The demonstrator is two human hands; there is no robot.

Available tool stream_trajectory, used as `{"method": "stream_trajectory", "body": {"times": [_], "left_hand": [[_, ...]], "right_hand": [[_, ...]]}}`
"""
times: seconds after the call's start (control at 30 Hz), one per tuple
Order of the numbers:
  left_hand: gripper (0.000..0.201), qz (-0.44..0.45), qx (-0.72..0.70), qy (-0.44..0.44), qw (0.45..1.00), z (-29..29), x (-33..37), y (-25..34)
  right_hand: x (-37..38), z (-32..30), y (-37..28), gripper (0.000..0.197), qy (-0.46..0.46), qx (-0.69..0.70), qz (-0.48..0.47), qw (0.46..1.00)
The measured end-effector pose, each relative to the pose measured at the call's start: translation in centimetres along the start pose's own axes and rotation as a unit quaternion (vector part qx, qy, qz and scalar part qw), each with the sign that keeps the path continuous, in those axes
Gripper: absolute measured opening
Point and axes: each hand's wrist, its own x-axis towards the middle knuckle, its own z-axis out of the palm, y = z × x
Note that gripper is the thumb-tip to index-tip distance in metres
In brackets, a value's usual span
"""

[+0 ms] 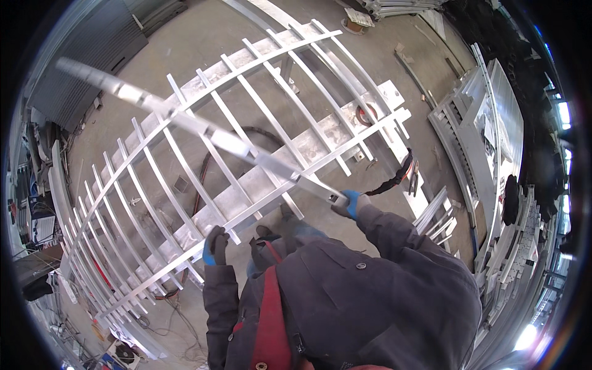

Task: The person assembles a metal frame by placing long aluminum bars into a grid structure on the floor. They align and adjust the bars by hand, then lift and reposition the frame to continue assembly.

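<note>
Guessing I'm positioning this bar: right grip wrapped round its end, left grip can't tell. Next probably wants steady aiming.

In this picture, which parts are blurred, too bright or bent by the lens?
Head view: the long metal bar in the right hand looks smeared toward its far end, from motion or focus, I cannot tell; head view: glare around a bright light at lower right; head view: the slatted metal frame looks bowed, probably partly lens distortion, and the corners are black.
</note>
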Motion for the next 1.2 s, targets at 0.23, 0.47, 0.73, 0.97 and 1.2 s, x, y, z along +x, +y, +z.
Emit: {"method": "stream_trajectory", "body": {"times": [0.23, 0.47, 0.73, 0.97, 1.2], "left_hand": [[0.04, -0.063, 0.015, -0.038, 0.997, 5.7, -0.6, -3.1], [0.04, -0.045, 0.079, -0.139, 0.986, 12.3, 0.9, -3.8], [0.044, -0.042, 0.158, -0.221, 0.961, 15.8, 2.7, -7.0], [0.037, -0.1, 0.209, -0.198, 0.952, 19.7, 8.0, -11.9], [0.036, -0.024, 0.185, -0.197, 0.962, 35.0, 6.0, -12.1]], "right_hand": [[-0.2, -4.3, 5.4, 0.061, 0.147, -0.027, 0.04, 0.988], [-7.2, -2.6, 8.5, 0.056, 0.108, 0.152, 0.182, 0.965], [-11.6, 2.2, 17.1, 0.058, 0.143, 0.297, 0.257, 0.909], [-8.5, -0.7, 27.2, 0.062, 0.175, 0.406, 0.231, 0.867], [-10.3, -10.9, 38.1, 0.063, 0.284, 0.414, 0.255, 0.826]]}}
